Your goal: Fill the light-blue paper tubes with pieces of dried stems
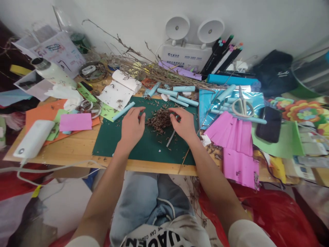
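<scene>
A heap of dried brown leaf bits (pixel 159 120) lies on a dark green mat (pixel 144 147). My left hand (pixel 133 124) hovers at the heap's left with curved fingers, thumb apart, holding nothing. Beside it, a pale blue rolled paper tube (pixel 123 110) lies slanted near the mat's edge. My right hand (pixel 183 122) is at the heap's right edge, its thumb and fingers parted; whether the fingertips touch the leaves I cannot tell. Below that hand a thin grey strip (pixel 171 139) lies on the mat.
Several blue paper tubes (pixel 183 99) lie behind the heap, with dry stems (pixel 164 70) further back. At right are scissors (pixel 243 107), pink paper (pixel 232 133) and a phone (pixel 269 124). A white power bank (pixel 34 139) and a bottle (pixel 52 72) stand left.
</scene>
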### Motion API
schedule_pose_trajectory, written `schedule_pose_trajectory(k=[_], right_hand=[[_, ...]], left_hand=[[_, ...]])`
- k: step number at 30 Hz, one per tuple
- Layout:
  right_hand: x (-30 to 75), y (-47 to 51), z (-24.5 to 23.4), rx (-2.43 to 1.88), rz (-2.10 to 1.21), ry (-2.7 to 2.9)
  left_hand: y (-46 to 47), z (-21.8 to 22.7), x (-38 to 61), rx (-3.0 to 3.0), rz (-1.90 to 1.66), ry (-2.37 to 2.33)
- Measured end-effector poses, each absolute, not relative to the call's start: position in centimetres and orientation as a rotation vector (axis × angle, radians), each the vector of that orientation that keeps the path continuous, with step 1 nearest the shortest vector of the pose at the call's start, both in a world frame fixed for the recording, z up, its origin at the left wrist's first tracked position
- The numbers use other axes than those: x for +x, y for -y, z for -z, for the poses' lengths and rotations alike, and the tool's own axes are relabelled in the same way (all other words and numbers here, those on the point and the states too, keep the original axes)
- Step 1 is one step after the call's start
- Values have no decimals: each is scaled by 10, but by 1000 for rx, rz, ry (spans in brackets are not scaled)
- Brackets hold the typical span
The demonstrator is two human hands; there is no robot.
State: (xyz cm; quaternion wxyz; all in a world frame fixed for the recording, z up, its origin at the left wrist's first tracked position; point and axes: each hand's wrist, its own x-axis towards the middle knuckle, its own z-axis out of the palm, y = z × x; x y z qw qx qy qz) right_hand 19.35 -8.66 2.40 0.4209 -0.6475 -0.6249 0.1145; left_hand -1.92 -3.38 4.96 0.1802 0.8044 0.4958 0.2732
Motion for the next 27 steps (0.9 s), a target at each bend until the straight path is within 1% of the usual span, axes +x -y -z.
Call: schedule_pose_trajectory(k=[3, 6, 9, 12, 15, 19, 21, 24, 27], right_hand=[[193, 87, -21, -1661, -290, 1634], [193, 86, -18, -1694, -293, 1674], [194, 85, -17, -1732, -249, 1636], [196, 84, -15, -1808, -238, 1698], [195, 84, -14, -1833, -255, 1785], [192, 84, -15, -1716, -258, 1677], [191, 84, -15, -1655, -245, 1605], [192, 85, -14, -1621, -261, 1560], [192, 84, -13, -1623, -299, 1562]], left_hand=[[58, -65, -46, 2445, -488, -1446], [87, -71, -74, 2593, -259, -1512], [107, -65, -94, 2620, -112, -1552], [113, -56, -104, 2565, -76, -1560], [108, -55, -102, 2507, -222, -1512], [86, -58, -79, 2243, -640, -1422], [70, -55, -61, 2095, -789, -1321], [44, -44, -32, 1989, -909, -1154], [26, -32, -13, 2050, -908, -1062]])
